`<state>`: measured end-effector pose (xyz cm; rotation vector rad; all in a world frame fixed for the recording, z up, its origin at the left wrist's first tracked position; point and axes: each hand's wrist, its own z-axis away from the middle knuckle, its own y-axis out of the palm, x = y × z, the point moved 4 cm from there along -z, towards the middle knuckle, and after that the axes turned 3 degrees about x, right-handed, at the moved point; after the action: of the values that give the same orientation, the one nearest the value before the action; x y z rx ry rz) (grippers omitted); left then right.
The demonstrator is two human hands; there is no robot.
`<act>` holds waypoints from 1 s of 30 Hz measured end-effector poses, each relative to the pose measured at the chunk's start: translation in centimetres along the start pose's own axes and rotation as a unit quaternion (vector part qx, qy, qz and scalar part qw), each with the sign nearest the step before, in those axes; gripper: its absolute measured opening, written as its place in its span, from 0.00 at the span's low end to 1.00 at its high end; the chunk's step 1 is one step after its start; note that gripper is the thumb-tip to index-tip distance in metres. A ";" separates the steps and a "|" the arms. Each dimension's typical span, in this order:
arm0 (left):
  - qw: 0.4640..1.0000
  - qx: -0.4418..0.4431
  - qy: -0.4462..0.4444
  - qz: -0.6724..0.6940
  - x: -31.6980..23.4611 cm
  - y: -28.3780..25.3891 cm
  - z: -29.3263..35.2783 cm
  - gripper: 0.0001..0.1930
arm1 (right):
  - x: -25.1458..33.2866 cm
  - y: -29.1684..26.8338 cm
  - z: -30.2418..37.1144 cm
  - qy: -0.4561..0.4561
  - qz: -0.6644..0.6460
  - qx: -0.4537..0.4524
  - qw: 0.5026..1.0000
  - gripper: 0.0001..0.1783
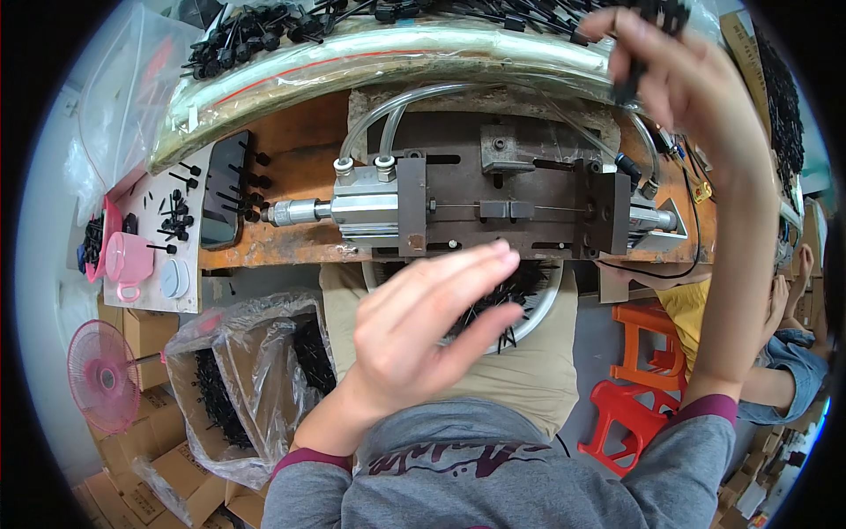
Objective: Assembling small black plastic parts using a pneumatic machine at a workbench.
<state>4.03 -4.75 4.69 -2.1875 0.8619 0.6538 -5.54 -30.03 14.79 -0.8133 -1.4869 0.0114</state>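
Observation:
My left hand (pixel 423 322) is over my lap, just in front of the metal clamping fixture (pixel 414 207). Its fingers are stretched out with the thumb apart, and nothing shows in it. Below it, a white round basin (pixel 546 313) on my lap holds many thin black parts (pixel 507 300). My right hand (pixel 665 66) is raised at the far right, above the table's back edge, its fingers bent around black stemmed parts (pixel 627 88); how many is unclear. Two small dark blocks (pixel 505 210) sit midway along the fixture, in line with a thin rod.
A pile of black stemmed parts (pixel 256 40) lies along the back. Clear air hoses (pixel 388 101) arch over the fixture. At left are a phone (pixel 225 189), a pink cup (pixel 129 266) and a pink fan (pixel 104 376). A red stool (pixel 626 423) and another person (pixel 775 353) are at right.

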 end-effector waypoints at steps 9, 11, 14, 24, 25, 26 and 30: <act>0.998 0.054 -0.013 0.005 1.0 0.9 -0.3 0.19 | -4.2 12.8 10.2 0.237 -0.247 0.175 0.923 0.13; 0.998 0.058 -0.005 -0.015 0.8 1.1 -0.1 0.18 | -4.8 13.0 10.8 0.230 -0.263 0.177 0.920 0.11; 0.998 0.038 -0.031 -0.026 0.8 1.5 0.3 0.17 | -4.7 12.6 11.4 0.234 -0.214 0.082 0.945 0.09; 0.961 0.126 0.001 -0.247 1.4 4.1 0.4 0.13 | -4.0 10.8 14.6 0.116 -0.247 -0.139 0.952 0.05; 0.959 0.129 -0.005 -0.252 1.4 4.1 0.1 0.13 | -3.7 10.8 14.8 0.100 -0.239 -0.156 0.953 0.05; 0.957 0.131 -0.012 -0.257 1.4 4.1 -0.1 0.13 | -3.5 10.8 14.9 0.089 -0.236 -0.164 0.954 0.05; 0.955 0.142 -0.014 -0.258 1.7 4.1 -0.4 0.13 | -3.0 10.7 15.1 0.045 -0.222 -0.188 0.956 0.05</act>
<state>2.21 -7.91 2.14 -2.0096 0.3133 0.2801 -14.12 -16.48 5.19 -0.7485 -1.5792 -0.6546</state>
